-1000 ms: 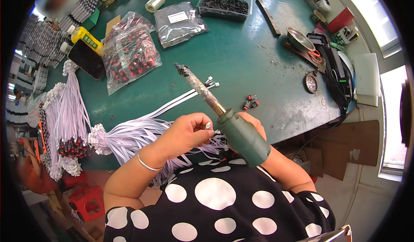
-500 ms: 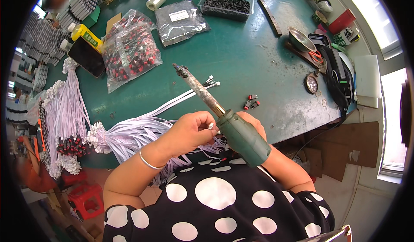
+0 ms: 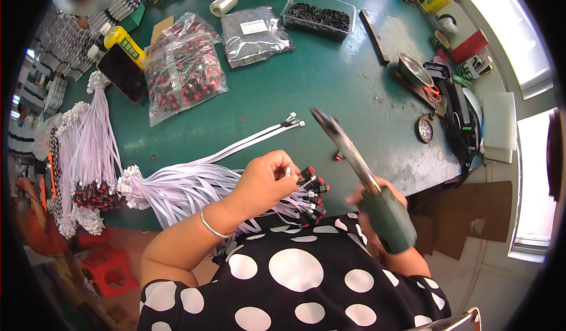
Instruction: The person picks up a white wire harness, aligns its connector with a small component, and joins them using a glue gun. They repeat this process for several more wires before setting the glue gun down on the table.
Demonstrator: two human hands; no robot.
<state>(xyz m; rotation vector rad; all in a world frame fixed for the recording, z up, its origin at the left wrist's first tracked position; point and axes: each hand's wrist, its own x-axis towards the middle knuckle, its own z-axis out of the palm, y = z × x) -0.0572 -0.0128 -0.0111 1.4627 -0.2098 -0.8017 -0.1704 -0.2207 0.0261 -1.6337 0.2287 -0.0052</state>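
Seen from above, a person in a black top with white dots sits at a green worktable (image 3: 330, 89). Their left hand (image 3: 265, 180), just below the picture's centre, is closed in a pinch, thumb and fingertips gripping a fan of thin white wires (image 3: 194, 186) near the end that carries small red-and-black connectors (image 3: 315, 198). The wires trail away toward nine o'clock, where their far ends are gathered into a bunch. Their right hand (image 3: 377, 198), at about four o'clock from centre, is wrapped shut around the dark green handle of a long metal tool (image 3: 348, 148) whose blade points up toward twelve o'clock, clear of the wires. The wire bundle looks light and floppy, likely to splay or slip if held loosely, so a firm pinch close behind the connectors seems the surest hold; the connectors look small and easy to knock off line. A few loose wires (image 3: 259, 139) lie on the table toward eleven o'clock of the left hand. Further out at eleven o'clock sits a clear bag of red parts (image 3: 183, 71), and at twelve o'clock a tray of dark pieces (image 3: 318, 15).
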